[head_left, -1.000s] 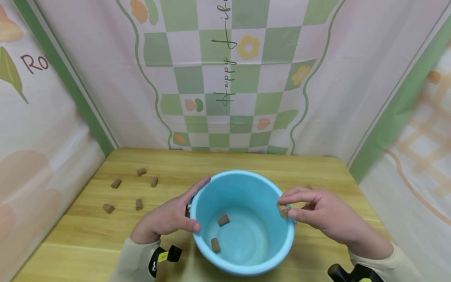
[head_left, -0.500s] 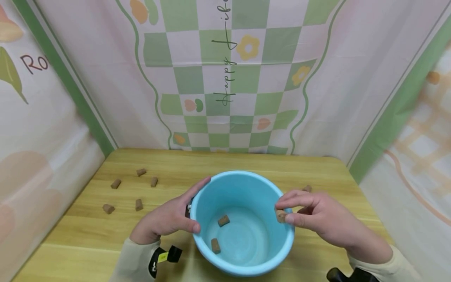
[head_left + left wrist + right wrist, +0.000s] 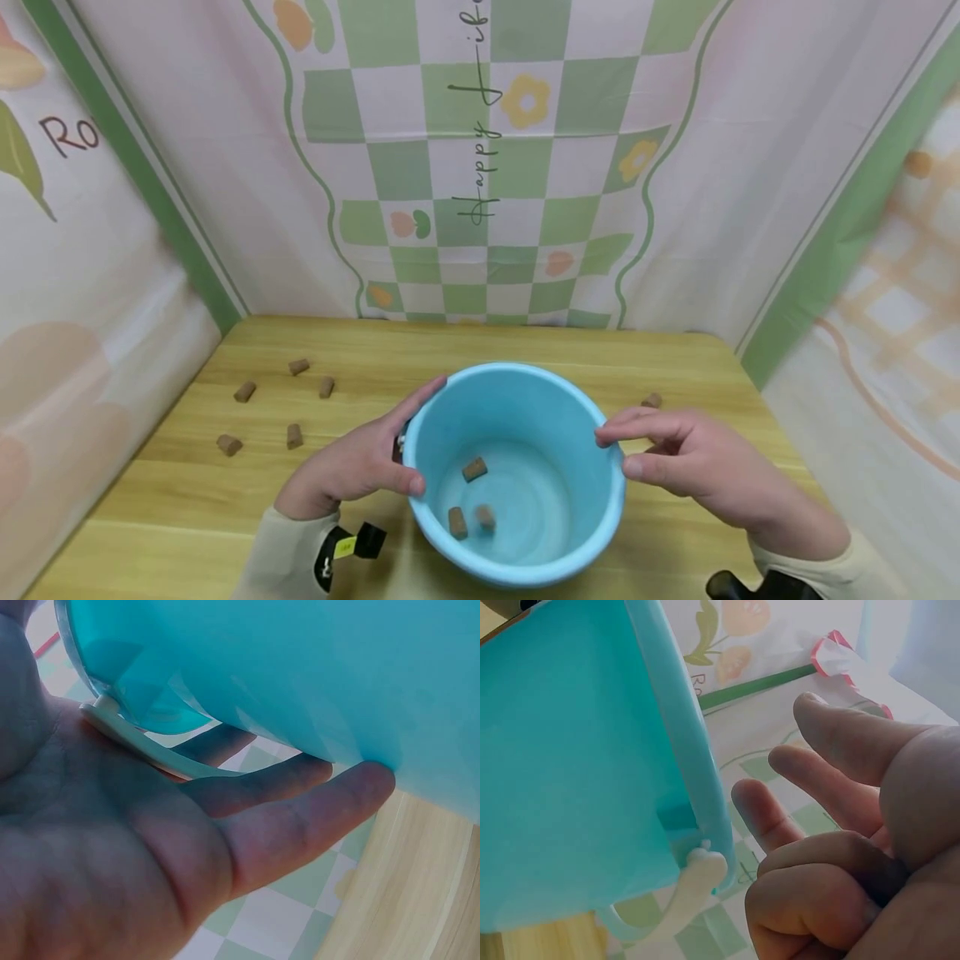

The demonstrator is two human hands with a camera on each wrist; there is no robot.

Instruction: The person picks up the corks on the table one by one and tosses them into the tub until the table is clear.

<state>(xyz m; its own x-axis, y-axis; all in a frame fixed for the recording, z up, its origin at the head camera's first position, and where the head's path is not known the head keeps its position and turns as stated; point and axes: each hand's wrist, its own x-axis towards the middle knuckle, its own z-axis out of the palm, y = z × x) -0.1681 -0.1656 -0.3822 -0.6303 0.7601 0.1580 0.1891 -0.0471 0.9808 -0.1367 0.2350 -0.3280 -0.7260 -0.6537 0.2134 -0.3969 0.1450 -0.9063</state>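
In the head view, a light-blue bucket (image 3: 517, 575) stands on the table with its mouth facing up. My left hand (image 3: 360, 467) presses against its left side, thumb at the rim. The left wrist view shows that hand's extended fingers (image 3: 307, 817) along the outer wall, with the white bucket handle (image 3: 142, 746) across them. At the right rim my right hand (image 3: 690, 462) has thumb and index finger parted, with nothing between them. Two corks (image 3: 474, 469) lie on the bucket floor, and a third, blurred cork (image 3: 484, 518) shows inside beside them.
Several loose corks (image 3: 295, 436) lie scattered over the left part of the wooden table (image 3: 165, 508). Another cork (image 3: 652, 401) lies behind my right hand. A patterned cloth (image 3: 517, 167) hangs at the back, and more cloth closes off both sides.
The cork that my right hand pinched over the rim is released and now shows blurred inside the bucket. My right thumb and index finger have parted. The left hand keeps its place.
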